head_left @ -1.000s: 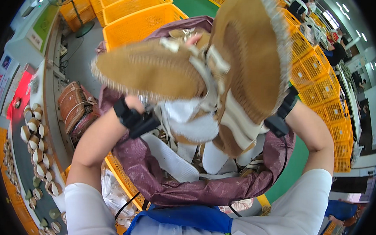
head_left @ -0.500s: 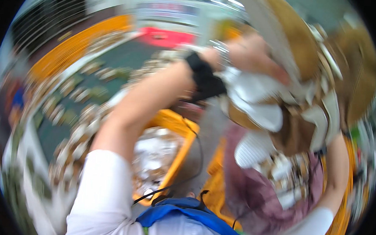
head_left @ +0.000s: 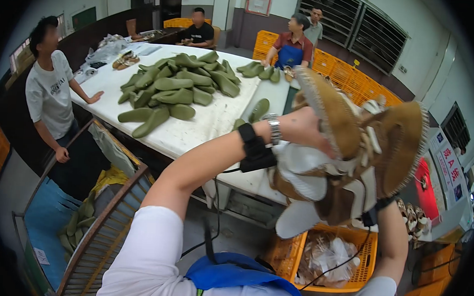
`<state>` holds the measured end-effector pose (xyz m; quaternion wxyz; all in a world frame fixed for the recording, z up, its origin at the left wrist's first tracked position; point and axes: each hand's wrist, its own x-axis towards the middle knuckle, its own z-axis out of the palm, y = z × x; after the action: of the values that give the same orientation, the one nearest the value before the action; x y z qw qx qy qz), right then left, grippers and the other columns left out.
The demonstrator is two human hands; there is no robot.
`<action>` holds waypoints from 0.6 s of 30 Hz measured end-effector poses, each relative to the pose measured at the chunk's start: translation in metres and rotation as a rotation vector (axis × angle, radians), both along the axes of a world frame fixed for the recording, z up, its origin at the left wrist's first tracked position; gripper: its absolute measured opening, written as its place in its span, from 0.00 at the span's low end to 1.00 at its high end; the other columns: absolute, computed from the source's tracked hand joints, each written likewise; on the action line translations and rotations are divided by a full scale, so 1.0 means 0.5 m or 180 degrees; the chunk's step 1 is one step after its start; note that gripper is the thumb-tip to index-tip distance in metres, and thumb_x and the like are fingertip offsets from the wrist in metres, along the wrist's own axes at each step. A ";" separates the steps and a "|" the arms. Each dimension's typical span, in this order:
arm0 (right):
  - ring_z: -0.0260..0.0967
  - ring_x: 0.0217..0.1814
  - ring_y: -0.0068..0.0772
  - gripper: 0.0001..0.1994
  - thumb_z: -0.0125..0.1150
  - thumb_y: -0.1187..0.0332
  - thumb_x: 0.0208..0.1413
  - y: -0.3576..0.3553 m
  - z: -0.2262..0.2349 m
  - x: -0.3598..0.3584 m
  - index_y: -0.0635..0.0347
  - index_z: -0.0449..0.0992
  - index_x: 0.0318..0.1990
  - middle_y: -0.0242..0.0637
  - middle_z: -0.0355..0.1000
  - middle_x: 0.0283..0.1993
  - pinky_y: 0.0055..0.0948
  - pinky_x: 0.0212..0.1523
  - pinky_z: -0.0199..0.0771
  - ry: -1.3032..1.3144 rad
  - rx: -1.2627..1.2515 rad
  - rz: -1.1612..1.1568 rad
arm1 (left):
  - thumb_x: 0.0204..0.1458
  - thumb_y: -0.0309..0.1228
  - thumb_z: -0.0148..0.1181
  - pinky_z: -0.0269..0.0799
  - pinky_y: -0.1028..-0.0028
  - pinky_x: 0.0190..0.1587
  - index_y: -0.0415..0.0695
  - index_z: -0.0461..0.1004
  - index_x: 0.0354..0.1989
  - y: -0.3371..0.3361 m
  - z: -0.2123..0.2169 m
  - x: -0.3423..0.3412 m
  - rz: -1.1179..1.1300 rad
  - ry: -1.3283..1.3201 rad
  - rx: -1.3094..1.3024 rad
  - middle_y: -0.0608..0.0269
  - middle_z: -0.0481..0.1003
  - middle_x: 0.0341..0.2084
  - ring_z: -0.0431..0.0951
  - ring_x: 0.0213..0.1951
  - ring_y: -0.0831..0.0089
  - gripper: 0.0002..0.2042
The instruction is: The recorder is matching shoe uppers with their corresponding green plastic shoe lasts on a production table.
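Note:
A large bundle of brown and white shoe uppers (head_left: 341, 121) is held up in front of me, to the right. My left hand (head_left: 305, 131), below a metal watch, grips the bundle from its left side, with the fingers partly hidden among the pieces. My right hand (head_left: 387, 205) supports the bundle from below on the right; its fingers are out of sight behind the uppers. White inner soles or linings (head_left: 300, 221) stick out at the bottom of the bundle.
Green shoe lasts (head_left: 179, 83) are heaped on a white table (head_left: 217, 117). An orange crate (head_left: 367, 262) with clear plastic stands below the bundle. At lower left is a slatted rack (head_left: 101, 237). One person (head_left: 52, 85) stands left; others are across the table. Cables hang by my arms.
My view has turned from a green work surface with rows of shoe pieces to the white table with green lasts. The bundle stays in both hands.

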<state>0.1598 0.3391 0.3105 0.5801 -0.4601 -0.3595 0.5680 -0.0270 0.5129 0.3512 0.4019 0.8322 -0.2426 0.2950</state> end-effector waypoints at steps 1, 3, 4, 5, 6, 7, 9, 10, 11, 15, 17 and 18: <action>0.70 0.43 0.30 0.17 0.46 0.63 0.58 0.061 -0.009 -0.032 0.67 0.68 0.47 0.42 0.70 0.46 0.30 0.46 0.72 0.0037 0.0006 0.0051 | 0.32 0.36 0.70 0.64 0.72 0.50 0.42 0.70 0.44 0.043 -0.006 -0.048 0.0284 0.0071 -0.0034 0.57 0.72 0.42 0.70 0.45 0.68 0.27; 0.70 0.43 0.30 0.17 0.46 0.63 0.58 0.173 -0.007 -0.083 0.68 0.68 0.47 0.42 0.70 0.46 0.29 0.45 0.72 0.0094 0.0018 0.0074 | 0.40 0.34 0.64 0.57 0.72 0.55 0.41 0.59 0.52 0.102 0.001 -0.119 0.0501 0.0249 0.0317 0.58 0.63 0.50 0.64 0.51 0.71 0.30; 0.70 0.43 0.30 0.16 0.46 0.63 0.58 0.220 -0.004 -0.098 0.68 0.68 0.47 0.42 0.70 0.46 0.29 0.45 0.72 0.0116 0.0034 0.0043 | 0.47 0.32 0.58 0.51 0.73 0.59 0.41 0.49 0.60 0.129 0.006 -0.138 0.0623 0.0412 0.0648 0.59 0.55 0.58 0.58 0.56 0.74 0.33; 0.70 0.43 0.30 0.16 0.46 0.63 0.58 0.205 -0.024 -0.101 0.68 0.68 0.47 0.42 0.70 0.46 0.29 0.45 0.72 0.0154 0.0029 0.0011 | 0.47 0.28 0.59 0.54 0.74 0.57 0.41 0.48 0.61 0.155 0.003 -0.152 0.0760 0.0349 0.0766 0.60 0.57 0.56 0.60 0.54 0.77 0.34; 0.70 0.43 0.30 0.16 0.46 0.63 0.58 0.302 -0.005 -0.120 0.68 0.68 0.46 0.42 0.70 0.46 0.29 0.45 0.72 0.0191 0.0020 -0.0023 | 0.47 0.28 0.59 0.54 0.74 0.57 0.41 0.48 0.61 0.185 -0.004 -0.162 0.0765 0.0366 0.0781 0.60 0.57 0.56 0.60 0.54 0.77 0.34; 0.70 0.43 0.29 0.16 0.46 0.63 0.58 0.278 -0.045 -0.110 0.68 0.68 0.46 0.42 0.70 0.46 0.29 0.45 0.72 0.0225 0.0007 -0.0059 | 0.46 0.28 0.59 0.56 0.75 0.56 0.41 0.48 0.61 0.219 -0.017 -0.168 0.0778 0.0597 0.0624 0.61 0.59 0.55 0.61 0.52 0.77 0.34; 0.70 0.43 0.29 0.16 0.46 0.63 0.57 0.330 -0.061 -0.107 0.68 0.68 0.46 0.42 0.70 0.46 0.29 0.45 0.72 0.0228 0.0009 -0.0082 | 0.46 0.27 0.59 0.59 0.77 0.54 0.41 0.48 0.61 0.289 -0.035 -0.169 0.0885 0.0773 0.0413 0.63 0.63 0.50 0.63 0.49 0.79 0.34; 0.70 0.43 0.29 0.16 0.47 0.63 0.57 0.364 -0.059 -0.099 0.68 0.68 0.46 0.42 0.70 0.46 0.29 0.45 0.72 0.0220 0.0012 -0.0094 | 0.46 0.27 0.59 0.59 0.77 0.54 0.41 0.48 0.61 0.323 -0.045 -0.168 0.0918 0.0744 0.0432 0.63 0.63 0.50 0.63 0.49 0.79 0.34; 0.70 0.43 0.29 0.16 0.47 0.64 0.57 0.405 -0.062 -0.094 0.68 0.68 0.46 0.42 0.70 0.45 0.28 0.45 0.72 0.0231 -0.0001 -0.0117 | 0.46 0.27 0.59 0.58 0.77 0.54 0.41 0.47 0.61 0.361 -0.061 -0.160 0.1112 0.0882 0.0407 0.63 0.63 0.50 0.63 0.49 0.78 0.35; 0.71 0.40 0.27 0.16 0.48 0.64 0.57 0.568 -0.109 -0.088 0.68 0.68 0.46 0.41 0.71 0.43 0.25 0.42 0.73 0.0337 0.0261 0.0646 | 0.44 0.27 0.61 0.57 0.75 0.55 0.41 0.45 0.62 0.498 -0.119 -0.173 0.1455 0.1242 0.0364 0.62 0.62 0.51 0.63 0.50 0.77 0.37; 0.70 0.42 0.26 0.21 0.47 0.54 0.57 0.667 -0.149 -0.104 0.64 0.68 0.47 0.38 0.71 0.44 0.27 0.42 0.73 0.0222 -0.0378 0.0241 | 0.40 0.28 0.65 0.55 0.74 0.57 0.42 0.43 0.63 0.578 -0.177 -0.180 0.1705 0.1018 0.0725 0.61 0.60 0.54 0.62 0.52 0.76 0.42; 0.70 0.43 0.27 0.24 0.46 0.50 0.56 0.707 -0.156 -0.117 0.64 0.67 0.49 0.37 0.71 0.45 0.28 0.42 0.73 0.0226 -0.0534 0.0105 | 0.38 0.29 0.66 0.54 0.73 0.57 0.42 0.43 0.63 0.620 -0.210 -0.182 0.1645 0.1169 0.0162 0.60 0.58 0.55 0.61 0.53 0.74 0.44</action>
<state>0.1012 0.6927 0.2325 0.5424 -0.4806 -0.2973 0.6217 -0.1182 0.8228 0.2463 0.3298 0.9154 0.0462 0.2260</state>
